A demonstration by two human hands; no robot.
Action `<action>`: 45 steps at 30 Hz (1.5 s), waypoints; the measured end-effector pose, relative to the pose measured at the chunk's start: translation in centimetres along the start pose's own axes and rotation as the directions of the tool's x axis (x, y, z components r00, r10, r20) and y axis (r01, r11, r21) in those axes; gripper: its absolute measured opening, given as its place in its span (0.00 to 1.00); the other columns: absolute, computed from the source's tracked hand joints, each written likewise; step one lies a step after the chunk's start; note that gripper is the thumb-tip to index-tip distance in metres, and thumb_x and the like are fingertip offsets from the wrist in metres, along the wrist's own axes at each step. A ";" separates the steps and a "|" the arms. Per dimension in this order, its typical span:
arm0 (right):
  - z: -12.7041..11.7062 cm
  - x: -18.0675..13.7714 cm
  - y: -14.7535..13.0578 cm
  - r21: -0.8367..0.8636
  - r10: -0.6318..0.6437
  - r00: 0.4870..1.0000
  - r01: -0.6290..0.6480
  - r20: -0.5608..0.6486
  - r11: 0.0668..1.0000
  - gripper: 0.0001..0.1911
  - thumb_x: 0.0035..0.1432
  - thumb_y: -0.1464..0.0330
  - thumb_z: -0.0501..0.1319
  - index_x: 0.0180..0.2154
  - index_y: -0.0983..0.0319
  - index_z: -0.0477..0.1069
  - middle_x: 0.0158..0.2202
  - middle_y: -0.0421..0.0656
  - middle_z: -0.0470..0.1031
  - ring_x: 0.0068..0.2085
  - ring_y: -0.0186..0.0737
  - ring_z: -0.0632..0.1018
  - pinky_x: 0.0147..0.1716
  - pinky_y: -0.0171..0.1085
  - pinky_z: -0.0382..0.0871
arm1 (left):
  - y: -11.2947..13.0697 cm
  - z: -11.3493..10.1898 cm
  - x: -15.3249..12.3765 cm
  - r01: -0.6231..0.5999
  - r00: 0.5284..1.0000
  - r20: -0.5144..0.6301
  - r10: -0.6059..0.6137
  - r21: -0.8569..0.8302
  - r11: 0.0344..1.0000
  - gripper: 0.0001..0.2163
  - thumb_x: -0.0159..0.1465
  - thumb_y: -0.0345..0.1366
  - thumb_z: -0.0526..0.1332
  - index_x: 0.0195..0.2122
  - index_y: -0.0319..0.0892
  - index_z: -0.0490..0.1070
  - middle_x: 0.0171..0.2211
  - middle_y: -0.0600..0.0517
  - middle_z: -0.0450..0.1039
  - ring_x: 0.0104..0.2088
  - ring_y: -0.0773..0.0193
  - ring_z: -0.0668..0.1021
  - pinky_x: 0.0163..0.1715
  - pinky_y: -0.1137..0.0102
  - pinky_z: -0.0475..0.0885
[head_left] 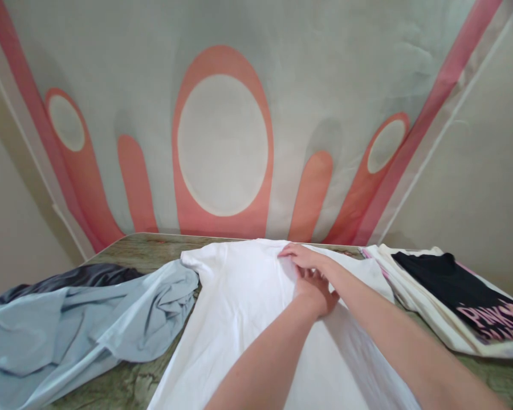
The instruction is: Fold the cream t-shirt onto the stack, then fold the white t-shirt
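Both hands meet at the white shirt's (248, 302) collar: right hand (303, 257) fingers together, flat; left hand (314, 291) grip I cannot tell. Tugging could wrinkle it.

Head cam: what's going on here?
A person has a white shirt spread flat on the table. Both hands meet near its far edge: the left hand rests on the fabric, and the right hand lies just beyond it, fingers on the cloth. A crumpled light blue garment lies to the left with a dark one behind it. A stack topped by a black shirt sits to the right.
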State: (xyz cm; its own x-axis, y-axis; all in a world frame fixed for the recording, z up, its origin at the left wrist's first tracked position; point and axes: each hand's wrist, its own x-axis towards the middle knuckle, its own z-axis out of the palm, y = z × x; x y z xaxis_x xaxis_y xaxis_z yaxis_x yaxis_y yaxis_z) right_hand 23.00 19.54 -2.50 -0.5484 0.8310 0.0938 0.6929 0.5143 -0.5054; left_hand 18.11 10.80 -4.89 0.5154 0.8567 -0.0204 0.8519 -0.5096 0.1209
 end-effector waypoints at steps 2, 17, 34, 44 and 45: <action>-0.4 0.7 1.2 -0.016 0.071 0.992 -0.073 -0.102 0.997 0.22 0.51 0.77 0.52 0.45 0.59 0.73 0.47 0.42 0.74 0.49 0.41 0.72 0.52 0.42 0.62 | -0.2 -0.1 -0.2 -0.022 1.000 -0.019 0.022 -0.030 0.999 0.30 0.63 0.53 0.38 0.63 0.46 0.50 0.64 0.49 0.44 0.63 0.42 0.44 0.55 0.40 0.34; 1.0 -2.5 6.4 0.109 0.032 0.981 -0.011 -0.190 0.994 0.21 0.60 0.62 0.51 0.53 0.60 0.66 0.57 0.44 0.64 0.57 0.39 0.65 0.58 0.43 0.56 | -0.6 -0.7 -0.6 -0.096 0.995 0.025 0.098 -0.091 0.991 0.29 0.64 0.50 0.40 0.62 0.38 0.52 0.63 0.44 0.49 0.63 0.47 0.48 0.57 0.45 0.39; 2.3 -2.8 7.3 -0.107 -0.047 0.975 0.024 -0.216 0.994 0.26 0.55 0.56 0.56 0.54 0.58 0.66 0.57 0.45 0.64 0.58 0.47 0.64 0.59 0.46 0.54 | -23.5 -10.9 -23.6 0.656 0.749 -0.111 -0.653 -0.007 0.754 0.35 0.52 0.36 0.61 0.60 0.39 0.49 0.47 0.44 0.69 0.46 0.55 0.73 0.42 0.67 0.67; 2.4 -2.7 7.6 -0.143 -0.056 0.978 0.027 -0.203 0.989 0.29 0.55 0.53 0.54 0.54 0.60 0.66 0.58 0.44 0.63 0.59 0.46 0.63 0.59 0.45 0.54 | -29.8 -21.2 -30.5 0.763 0.511 -0.572 -0.641 -0.042 0.646 0.24 0.54 0.35 0.59 0.53 0.45 0.62 0.42 0.56 0.70 0.41 0.59 0.73 0.38 0.71 0.66; 2.4 -2.7 7.7 -0.142 -0.059 0.977 0.030 -0.205 0.989 0.29 0.55 0.53 0.54 0.54 0.60 0.66 0.58 0.44 0.63 0.59 0.46 0.63 0.59 0.44 0.54 | -30.1 -21.7 -30.9 0.801 0.495 -0.560 -0.664 -0.001 0.598 0.24 0.54 0.36 0.59 0.53 0.46 0.61 0.44 0.54 0.69 0.41 0.56 0.73 0.38 0.68 0.67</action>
State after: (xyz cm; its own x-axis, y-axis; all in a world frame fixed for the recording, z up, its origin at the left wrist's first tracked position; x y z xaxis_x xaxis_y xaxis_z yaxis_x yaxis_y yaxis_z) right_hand 28.68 20.75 -8.75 -0.4807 0.8249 0.2975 0.7355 0.5640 -0.3754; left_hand -25.48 1.44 13.61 -0.3629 0.8076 0.4649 0.9225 0.3817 0.0571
